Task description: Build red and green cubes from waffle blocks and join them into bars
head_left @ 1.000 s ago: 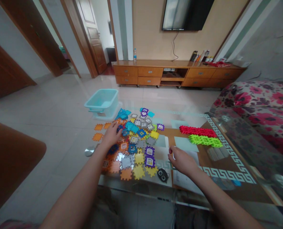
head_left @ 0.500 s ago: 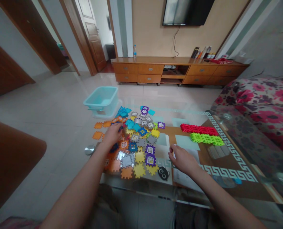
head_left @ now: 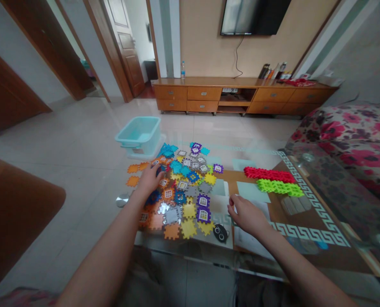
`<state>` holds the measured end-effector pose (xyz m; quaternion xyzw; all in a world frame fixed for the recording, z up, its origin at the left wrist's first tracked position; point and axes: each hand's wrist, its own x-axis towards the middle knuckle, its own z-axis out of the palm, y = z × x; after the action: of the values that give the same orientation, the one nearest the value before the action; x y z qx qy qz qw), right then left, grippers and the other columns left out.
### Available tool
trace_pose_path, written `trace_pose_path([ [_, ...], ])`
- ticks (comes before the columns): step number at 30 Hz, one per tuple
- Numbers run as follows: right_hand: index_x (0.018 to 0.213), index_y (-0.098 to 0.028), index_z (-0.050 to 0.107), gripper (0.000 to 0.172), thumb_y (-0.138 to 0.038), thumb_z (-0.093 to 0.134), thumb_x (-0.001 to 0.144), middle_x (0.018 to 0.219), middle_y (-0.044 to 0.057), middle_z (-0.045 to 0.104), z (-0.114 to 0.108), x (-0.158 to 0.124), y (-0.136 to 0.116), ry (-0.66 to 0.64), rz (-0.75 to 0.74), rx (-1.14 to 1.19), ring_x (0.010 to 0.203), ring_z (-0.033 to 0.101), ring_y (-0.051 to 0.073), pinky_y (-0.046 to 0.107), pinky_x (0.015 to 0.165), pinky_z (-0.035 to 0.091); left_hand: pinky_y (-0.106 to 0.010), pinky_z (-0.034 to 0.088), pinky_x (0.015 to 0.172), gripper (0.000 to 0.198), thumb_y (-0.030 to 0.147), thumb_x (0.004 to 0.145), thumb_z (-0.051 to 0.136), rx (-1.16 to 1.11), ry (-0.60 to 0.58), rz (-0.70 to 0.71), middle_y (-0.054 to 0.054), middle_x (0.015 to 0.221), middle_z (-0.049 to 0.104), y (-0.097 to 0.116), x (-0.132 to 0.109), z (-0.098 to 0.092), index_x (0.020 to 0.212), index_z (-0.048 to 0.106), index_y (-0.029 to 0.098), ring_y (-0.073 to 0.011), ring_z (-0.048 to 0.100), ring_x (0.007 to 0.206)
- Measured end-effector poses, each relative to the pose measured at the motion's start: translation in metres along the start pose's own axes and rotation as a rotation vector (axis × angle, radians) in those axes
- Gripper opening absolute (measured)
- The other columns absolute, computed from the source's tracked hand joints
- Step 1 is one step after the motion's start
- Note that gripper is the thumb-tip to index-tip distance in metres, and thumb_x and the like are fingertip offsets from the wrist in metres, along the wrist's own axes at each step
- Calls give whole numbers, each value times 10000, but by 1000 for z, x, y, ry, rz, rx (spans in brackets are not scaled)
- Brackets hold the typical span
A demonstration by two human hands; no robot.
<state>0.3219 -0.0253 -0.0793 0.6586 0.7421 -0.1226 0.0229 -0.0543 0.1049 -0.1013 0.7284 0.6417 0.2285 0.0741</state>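
Observation:
A loose pile of multicoloured interlocking plastic puzzle tiles (head_left: 183, 194) lies on the glass table (head_left: 190, 251), many with small window shapes. My left hand (head_left: 149, 181) rests on the pile's left side, its fingertips by a dark blue tile (head_left: 159, 171). Whether it holds that tile is hidden. My right hand (head_left: 247, 215) hovers over a white paper sheet (head_left: 220, 202), fingers curled, to the right of the pile. Beyond it lie a joined row of red tiles (head_left: 269, 175) and a row of lime green tiles (head_left: 279, 187).
A teal plastic bin (head_left: 140, 136) stands beyond the table's far edge. A pale green card (head_left: 252, 192) and a small black round object (head_left: 221, 233) lie on the table. A floral sofa (head_left: 352, 132) is to the right, and a brown seat (head_left: 13, 209) to the left.
The whole view has shifted slightly, tilting level. Both hands stay in nearly the same places, and no tile has visibly moved.

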Motion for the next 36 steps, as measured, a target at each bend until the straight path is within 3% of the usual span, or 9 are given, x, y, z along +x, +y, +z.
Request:
trace_pose_path([
  [5, 946, -198, 532, 124, -272, 433, 956, 953, 103, 696, -1, 0, 0, -2, 3, 2, 843, 656, 234, 303, 676, 318, -414, 457, 1005, 412, 299, 982, 322, -13, 117, -83, -157, 1099, 688, -4, 11, -13, 1097, 683, 137, -282, 611, 1088],
  [10, 945, -199, 533, 129, -281, 433, 958, 961, 104, 698, -1, 1, 0, -16, 9, 17, 860, 655, 234, 303, 682, 322, -433, 451, 1001, 437, 301, 979, 308, -11, 154, -132, -175, 1130, 685, -14, 13, -22, 1166, 652, 104, -298, 601, 1111],
  [16, 940, -202, 527, 124, -283, 435, 961, 955, 93, 698, 0, 0, 0, -8, -1, 2, 849, 657, 234, 302, 674, 315, -402, 413, 1084, 393, 367, 937, 494, -28, -29, 4, -132, 1296, 640, -14, 5, -10, 1242, 633, 161, -268, 562, 1234],
  [21, 944, -202, 527, 120, -278, 435, 960, 959, 92, 697, 0, 0, 1, -5, 0, 3, 858, 661, 240, 300, 669, 313, -518, 336, 1138, 500, 442, 907, 563, 51, -143, 75, -176, 1477, 483, -1, 1, -11, 1326, 587, 171, -347, 433, 1377],
  [26, 949, -201, 531, 124, -283, 440, 963, 972, 99, 699, -2, 0, 0, -16, 4, 14, 870, 664, 238, 297, 670, 317, -410, 420, 1078, 489, 494, 902, 558, -50, -423, 266, -135, 1342, 601, 30, -9, -31, 1284, 610, 193, -284, 548, 1264],
  [29, 955, -199, 534, 136, -294, 437, 968, 977, 105, 700, -3, 0, -1, -21, 4, 17, 878, 664, 239, 298, 677, 325, -396, 413, 1085, 651, 494, 770, 724, -65, -560, 309, -112, 1382, 592, 46, -21, -37, 1342, 563, 227, -289, 535, 1289],
  [31, 958, -198, 538, 144, -298, 436, 969, 982, 107, 700, -3, 0, -1, -27, 8, 15, 875, 663, 239, 300, 680, 328, -393, 415, 1083, 705, 414, 702, 794, -44, -613, 324, -104, 1392, 593, 52, -27, -37, 1343, 562, 238, -294, 533, 1293],
  [36, 956, -198, 552, 148, -297, 442, 967, 983, 104, 698, -4, -1, -1, -28, 8, 25, 875, 659, 230, 298, 700, 340, -371, 464, 1015, 509, 251, 746, 723, 7, -605, 269, -89, 1260, 673, 51, -25, -38, 1246, 629, 220, -274, 615, 1172],
])
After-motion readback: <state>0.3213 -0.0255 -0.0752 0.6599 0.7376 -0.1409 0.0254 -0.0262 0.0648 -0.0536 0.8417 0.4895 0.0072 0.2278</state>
